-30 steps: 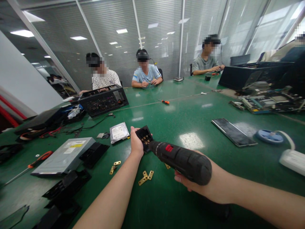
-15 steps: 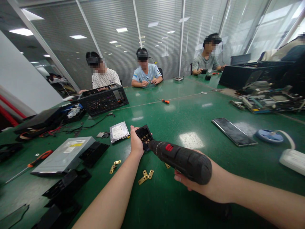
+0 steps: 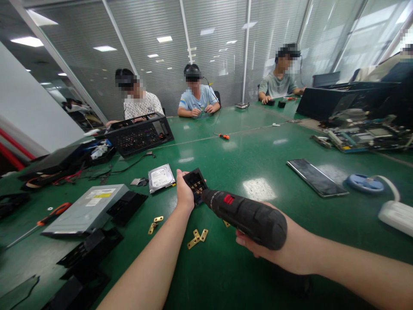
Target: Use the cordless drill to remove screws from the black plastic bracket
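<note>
My left hand point(image 3: 185, 191) is closed around a small black plastic box point(image 3: 195, 181), tilted with its open side toward me. Brass-coloured metal parts show inside it. A black cordless drill point(image 3: 247, 217) with a red switch is gripped in my right hand point(image 3: 271, 241). Its chuck end reaches the box's near right edge; the bit's tip is hidden. Several small brass plates point(image 3: 196, 239) lie on the green table below the box, and two more brass plates point(image 3: 155, 224) lie left of my forearm. A hard drive point(image 3: 161, 178) rests just left of my left hand.
At left are a silver optical drive point(image 3: 87, 209), black plastic pieces point(image 3: 92, 249) and an orange-handled screwdriver point(image 3: 54, 214). A phone point(image 3: 316, 177) and a white power strip point(image 3: 396, 217) lie right. Three people sit across the table, near a black computer case point(image 3: 140, 134).
My hands, the box and the drill hold almost the same place. Across the table at right, a person's hand has lowered a small black object toward the tabletop.
</note>
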The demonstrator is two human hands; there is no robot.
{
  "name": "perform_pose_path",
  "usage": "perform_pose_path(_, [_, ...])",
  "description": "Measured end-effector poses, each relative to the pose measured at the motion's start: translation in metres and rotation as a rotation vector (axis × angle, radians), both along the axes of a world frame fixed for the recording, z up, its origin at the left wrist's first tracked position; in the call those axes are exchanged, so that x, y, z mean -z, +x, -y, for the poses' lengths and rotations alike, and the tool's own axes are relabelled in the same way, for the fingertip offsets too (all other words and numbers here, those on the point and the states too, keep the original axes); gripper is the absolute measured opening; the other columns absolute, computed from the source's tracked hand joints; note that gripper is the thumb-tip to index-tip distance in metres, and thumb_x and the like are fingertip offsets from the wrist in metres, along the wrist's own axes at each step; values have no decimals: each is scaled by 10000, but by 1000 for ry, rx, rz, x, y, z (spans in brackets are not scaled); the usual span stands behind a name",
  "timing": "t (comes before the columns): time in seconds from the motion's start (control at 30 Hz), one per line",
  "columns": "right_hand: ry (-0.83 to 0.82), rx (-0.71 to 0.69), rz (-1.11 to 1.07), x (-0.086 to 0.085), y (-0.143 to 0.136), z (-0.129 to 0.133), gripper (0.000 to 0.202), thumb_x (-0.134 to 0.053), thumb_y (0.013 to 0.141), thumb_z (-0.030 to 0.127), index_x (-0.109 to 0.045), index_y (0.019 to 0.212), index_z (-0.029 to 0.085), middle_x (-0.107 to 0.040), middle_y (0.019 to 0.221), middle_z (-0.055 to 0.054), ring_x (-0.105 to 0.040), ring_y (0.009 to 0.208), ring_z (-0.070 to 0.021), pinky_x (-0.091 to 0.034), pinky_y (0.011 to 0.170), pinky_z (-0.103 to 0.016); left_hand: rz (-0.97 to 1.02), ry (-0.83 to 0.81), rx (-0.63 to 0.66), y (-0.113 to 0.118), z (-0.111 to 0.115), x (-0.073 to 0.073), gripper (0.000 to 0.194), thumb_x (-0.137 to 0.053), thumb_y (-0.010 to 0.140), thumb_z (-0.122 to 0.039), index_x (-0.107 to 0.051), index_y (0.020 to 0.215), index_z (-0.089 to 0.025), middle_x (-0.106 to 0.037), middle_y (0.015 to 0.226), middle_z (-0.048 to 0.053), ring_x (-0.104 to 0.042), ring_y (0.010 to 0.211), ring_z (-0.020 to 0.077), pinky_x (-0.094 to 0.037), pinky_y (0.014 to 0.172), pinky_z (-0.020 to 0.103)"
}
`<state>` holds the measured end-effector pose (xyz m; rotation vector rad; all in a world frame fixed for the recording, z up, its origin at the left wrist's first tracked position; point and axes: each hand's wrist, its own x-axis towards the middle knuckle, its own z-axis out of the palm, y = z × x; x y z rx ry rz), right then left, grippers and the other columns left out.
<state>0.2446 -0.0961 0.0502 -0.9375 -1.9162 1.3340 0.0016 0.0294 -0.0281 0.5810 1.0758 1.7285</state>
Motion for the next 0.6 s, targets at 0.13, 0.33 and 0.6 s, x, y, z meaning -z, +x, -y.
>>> perform_pose_path(0.13, [13, -5, 7, 2, 1, -1, 188, -686, 824, 250, -586, 982, 228, -693, 795, 12, -608, 552, -130, -526, 535, -286, -25, -3, -5, 0, 0, 0, 596, -600, 892, -834, -504, 902, -246, -710, 705, 25, -805, 726, 300, -637, 679, 383])
perform_pose_path(0.33, [17, -3, 5, 0, 2, -1, 199, -709, 813, 239, -585, 968, 231, -680, 755, 22, -604, 561, -136, -520, 545, -285, -40, 14, 9, -1, 0, 2, 633, -610, 859, -864, -517, 902, -240, -712, 703, 38, -801, 725, 306, -617, 653, 365])
perform_pose_path(0.6, [25, 10, 11, 0, 1, 0, 188, -708, 818, 249, -582, 957, 236, -679, 761, 23, -611, 592, -144, -535, 578, -295, -35, 16, 15, -2, -2, 4, 643, -630, 843, -866, -536, 921, -235, -715, 715, 35, -790, 695, 292, -602, 638, 356])
